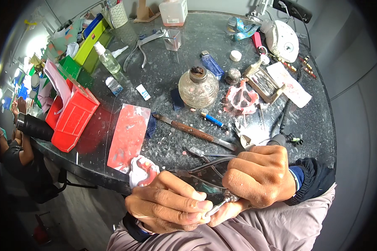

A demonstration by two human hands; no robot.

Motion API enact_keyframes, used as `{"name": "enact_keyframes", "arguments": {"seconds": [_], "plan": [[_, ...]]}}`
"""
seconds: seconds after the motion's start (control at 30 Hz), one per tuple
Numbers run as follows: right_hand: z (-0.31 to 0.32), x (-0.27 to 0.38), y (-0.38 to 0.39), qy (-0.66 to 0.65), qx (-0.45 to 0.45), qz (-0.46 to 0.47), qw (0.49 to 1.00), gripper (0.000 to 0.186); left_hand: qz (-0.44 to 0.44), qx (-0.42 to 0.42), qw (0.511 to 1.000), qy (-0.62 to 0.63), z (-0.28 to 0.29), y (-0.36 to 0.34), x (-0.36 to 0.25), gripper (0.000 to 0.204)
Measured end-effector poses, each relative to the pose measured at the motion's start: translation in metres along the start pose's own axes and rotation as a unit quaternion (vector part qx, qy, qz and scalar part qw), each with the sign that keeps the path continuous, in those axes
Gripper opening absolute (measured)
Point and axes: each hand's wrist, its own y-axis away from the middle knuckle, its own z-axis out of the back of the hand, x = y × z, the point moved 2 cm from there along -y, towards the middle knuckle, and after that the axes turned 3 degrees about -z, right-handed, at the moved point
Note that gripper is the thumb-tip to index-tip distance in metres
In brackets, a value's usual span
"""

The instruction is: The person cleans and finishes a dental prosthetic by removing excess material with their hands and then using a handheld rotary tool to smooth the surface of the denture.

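Near the bottom edge my right hand (257,175) grips a slim metal handpiece (224,203), its narrow end pointing left. My left hand (171,203) has its fingers closed at that end; whatever else they hold is hidden. A white cast with pink wax (144,171) lies just beyond my left knuckles. Metal pliers (203,154) lie behind my hands, below a wooden-handled spatula (188,129). A pink wax sheet (125,134) lies to the left.
A glass burner (199,90), a pink wax piece (241,100) and a brass frame (264,81) stand mid-bench. A red bin (73,121) and black bottle (37,127) are left. A white machine (280,39) is back right. A co-worker (16,154) is at far left.
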Motion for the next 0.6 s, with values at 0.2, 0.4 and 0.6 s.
{"name": "enact_keyframes", "arguments": {"seconds": [0.2, 0.4, 0.6], "plan": [[0.0002, 0.0003, 0.0009, -0.002, 0.002, 0.008, 1.0, 0.047, 0.001, 0.014, 1.0, 0.015, 0.0015, -0.0004, 0.0005, 0.016], [0.0017, 0.0011, 0.0019, 0.004, 0.009, 0.01, 1.0, 0.047, 0.006, -0.001, 0.999, 0.037, 0.0015, 0.0023, 0.0006, 0.012], [-0.0024, 0.0008, 0.0025, -0.007, -0.027, 0.025, 0.999, 0.046, 0.003, -0.029, 0.999, 0.041, -0.0004, 0.0064, 0.0018, 0.011]]}}
